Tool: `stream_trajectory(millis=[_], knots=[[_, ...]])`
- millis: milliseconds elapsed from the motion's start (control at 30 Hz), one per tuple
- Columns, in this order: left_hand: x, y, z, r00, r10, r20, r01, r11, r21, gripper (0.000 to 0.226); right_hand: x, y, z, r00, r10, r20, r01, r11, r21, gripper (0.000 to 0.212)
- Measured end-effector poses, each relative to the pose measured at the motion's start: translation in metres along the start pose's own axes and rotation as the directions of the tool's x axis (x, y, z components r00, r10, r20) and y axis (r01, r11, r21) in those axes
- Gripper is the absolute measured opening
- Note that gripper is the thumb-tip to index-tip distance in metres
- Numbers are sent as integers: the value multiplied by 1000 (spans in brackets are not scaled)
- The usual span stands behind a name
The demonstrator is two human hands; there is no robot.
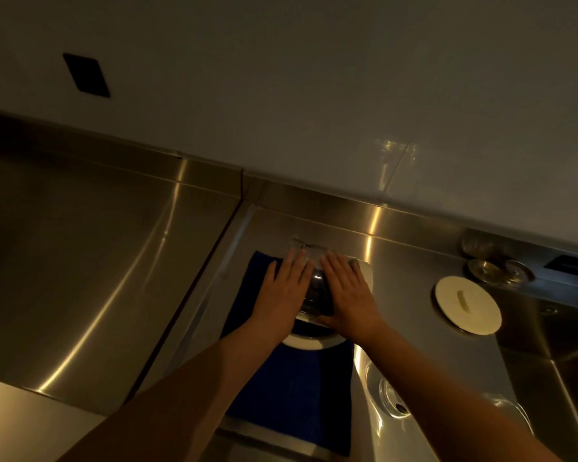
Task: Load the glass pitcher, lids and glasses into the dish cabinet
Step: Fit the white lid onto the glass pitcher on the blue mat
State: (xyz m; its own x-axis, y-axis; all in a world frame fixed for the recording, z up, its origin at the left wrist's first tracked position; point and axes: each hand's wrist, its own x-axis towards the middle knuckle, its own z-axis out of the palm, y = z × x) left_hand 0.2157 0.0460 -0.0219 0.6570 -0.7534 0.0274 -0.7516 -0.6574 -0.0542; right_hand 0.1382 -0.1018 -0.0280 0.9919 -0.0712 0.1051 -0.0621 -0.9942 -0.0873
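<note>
A glass pitcher (315,291) stands on a dark blue cloth (294,388) on the steel counter. My left hand (282,291) lies flat against its left side and my right hand (346,295) against its right side, fingers straight. A white lid (309,343) peeks out just below the pitcher. A second white round lid (467,305) with a slot handle lies to the right. Clear glasses (496,270) stand at the back right by the wall, and another glass (392,398) lies near my right forearm.
The steel counter (97,261) stretches left, with a seam running diagonally. A white wall (281,95) with a dark socket plate (86,75) rises behind. A small dark panel (569,263) sits at the far right edge.
</note>
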Motion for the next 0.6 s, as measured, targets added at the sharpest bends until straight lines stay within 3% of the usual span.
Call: stream_trajectory(millis=[67,200,400,500,600], knots=[[6,2,-1,998,67,18,-68,995,76,103,-7,-3,2,999,37,-38,-36,999,35,104],[24,8,-7,974,220,58,-221,975,20,113,-27,-5,9,989,104,-107,-93,990,104,94],[38,19,-6,961,229,156,-230,973,-18,127,-47,8,10,968,199,-153,-165,964,206,97],[37,19,-2,965,218,147,-221,975,2,133,-54,6,13,907,374,-194,-257,857,447,93],[34,19,0,966,218,136,-224,974,31,137,-55,0,19,858,512,-48,-373,684,627,93]])
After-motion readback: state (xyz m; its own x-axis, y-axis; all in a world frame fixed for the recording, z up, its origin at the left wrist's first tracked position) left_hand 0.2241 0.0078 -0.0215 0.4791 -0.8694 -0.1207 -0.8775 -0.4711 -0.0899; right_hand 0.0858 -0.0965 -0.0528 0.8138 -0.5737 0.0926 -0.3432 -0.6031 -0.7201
